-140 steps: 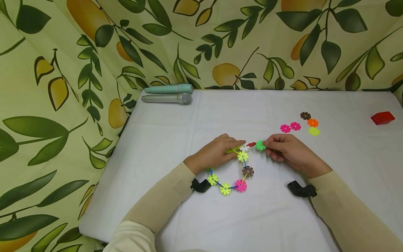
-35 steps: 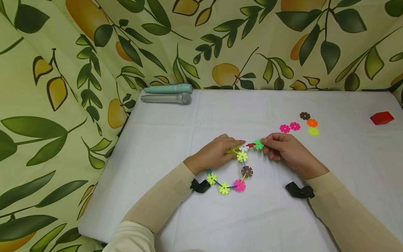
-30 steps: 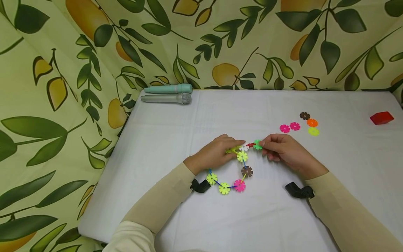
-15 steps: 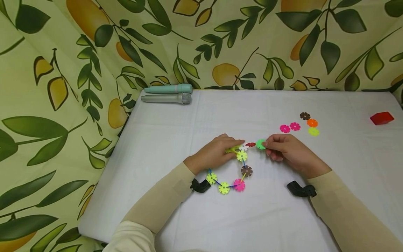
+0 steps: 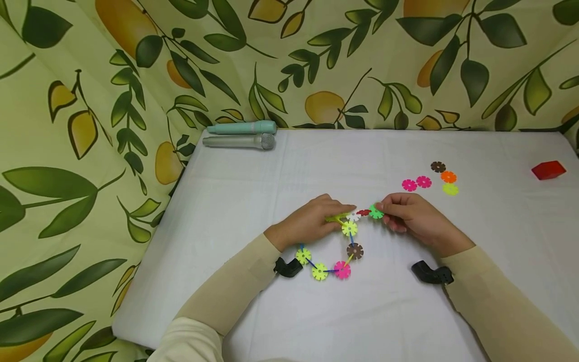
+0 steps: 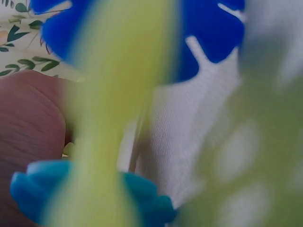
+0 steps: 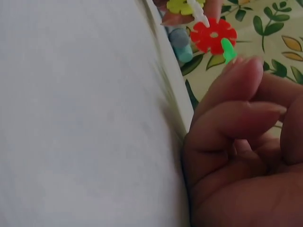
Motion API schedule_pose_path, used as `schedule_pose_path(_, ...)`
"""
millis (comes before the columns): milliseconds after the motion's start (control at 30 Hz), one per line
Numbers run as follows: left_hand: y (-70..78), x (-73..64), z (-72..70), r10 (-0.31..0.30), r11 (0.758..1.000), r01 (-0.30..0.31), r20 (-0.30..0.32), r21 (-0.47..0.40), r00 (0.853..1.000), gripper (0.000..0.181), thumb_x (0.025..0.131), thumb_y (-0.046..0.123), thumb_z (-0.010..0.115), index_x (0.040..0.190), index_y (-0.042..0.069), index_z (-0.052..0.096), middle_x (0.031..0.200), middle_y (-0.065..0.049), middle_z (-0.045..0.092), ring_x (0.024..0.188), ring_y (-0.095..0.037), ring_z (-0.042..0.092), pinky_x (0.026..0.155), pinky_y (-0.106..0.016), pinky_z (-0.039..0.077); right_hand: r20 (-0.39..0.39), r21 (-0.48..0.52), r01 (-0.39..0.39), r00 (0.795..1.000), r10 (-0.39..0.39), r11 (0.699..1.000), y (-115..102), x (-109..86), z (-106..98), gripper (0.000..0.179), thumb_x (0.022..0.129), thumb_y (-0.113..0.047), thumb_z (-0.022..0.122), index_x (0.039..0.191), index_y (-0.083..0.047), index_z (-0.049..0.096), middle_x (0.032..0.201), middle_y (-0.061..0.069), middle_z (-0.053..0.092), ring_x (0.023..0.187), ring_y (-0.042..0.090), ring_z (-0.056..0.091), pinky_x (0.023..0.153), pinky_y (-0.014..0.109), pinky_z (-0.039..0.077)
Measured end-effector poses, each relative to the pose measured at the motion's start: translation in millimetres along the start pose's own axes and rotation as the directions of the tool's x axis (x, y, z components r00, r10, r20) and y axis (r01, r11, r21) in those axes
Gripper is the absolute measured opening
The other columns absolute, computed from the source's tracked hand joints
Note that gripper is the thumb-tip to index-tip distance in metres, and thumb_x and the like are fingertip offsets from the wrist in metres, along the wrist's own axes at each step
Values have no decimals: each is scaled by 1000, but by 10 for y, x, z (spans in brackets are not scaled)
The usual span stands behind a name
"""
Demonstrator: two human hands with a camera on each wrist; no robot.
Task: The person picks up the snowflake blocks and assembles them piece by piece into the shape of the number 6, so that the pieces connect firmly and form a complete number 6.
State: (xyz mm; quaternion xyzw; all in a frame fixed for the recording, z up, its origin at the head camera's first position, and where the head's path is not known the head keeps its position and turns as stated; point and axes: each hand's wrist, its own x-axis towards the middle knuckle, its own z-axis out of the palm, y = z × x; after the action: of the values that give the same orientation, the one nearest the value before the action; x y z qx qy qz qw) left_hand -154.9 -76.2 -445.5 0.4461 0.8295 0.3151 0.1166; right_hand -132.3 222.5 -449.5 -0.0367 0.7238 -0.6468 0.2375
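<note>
My right hand [image 5: 418, 221] pinches a green notched snowflake disc [image 5: 376, 213] between thumb and fingertips. The green disc meets a red disc [image 5: 363, 212], which joins a white disc [image 5: 353, 217]. My left hand [image 5: 307, 221] grips the yellow and white end of this chain, its fingers hiding some discs. From there the chain curves through yellow [image 5: 349, 229], brown [image 5: 355, 251] and pink discs [image 5: 342, 270], with blue links set edge-on. In the right wrist view the green disc's edge crosses the red disc's rim. A blue disc [image 6: 215, 33] and blurred yellow ones fill the left wrist view.
Loose discs lie beyond my right hand: two pink [image 5: 423, 182], one brown [image 5: 438, 166], one orange [image 5: 449, 177], one yellow [image 5: 450, 189]. A red block [image 5: 549, 170] sits at the far right. Two microphones [image 5: 239, 142] lie at the table's back left edge.
Half a second ago the green disc stood slightly apart from the red one; now they meet. The red, white and nearby chain discs have shifted slightly toward me. Both hands have barely moved.
</note>
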Motion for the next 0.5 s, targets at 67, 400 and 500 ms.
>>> schedule_pose_path(67, -1, 3, 3, 8, 1000, -8, 3, 9, 1000, 50, 106, 11, 76, 154, 5, 62, 134, -3, 74, 105, -16, 54, 93, -25, 44, -28, -10, 3, 1000, -3, 1000, -1, 6, 22, 30, 112, -18, 66, 101, 10, 63, 79, 10, 62, 65, 15, 53, 54, 23, 43)
schedule_pose_path(400, 12, -9, 7, -23, 998, 24, -13, 55, 1000, 51, 107, 12, 73, 156, 5, 59, 133, -4, 73, 107, -17, 54, 94, -25, 45, -108, -47, 15, 994, -20, 999, -22, 14, 130, 32, 113, -19, 63, 101, 10, 60, 81, 12, 62, 68, 17, 54, 57, 25, 46)
schedule_pose_path(500, 20, -7, 10, -101, 991, 104, -42, 81, 994, 51, 108, 12, 72, 157, 6, 59, 137, -5, 72, 113, -19, 58, 100, -27, 45, -150, -60, 3, 989, -12, 998, -27, -6, 95, 37, 114, -26, 63, 110, 10, 61, 87, 12, 63, 71, 19, 54, 60, 26, 47)
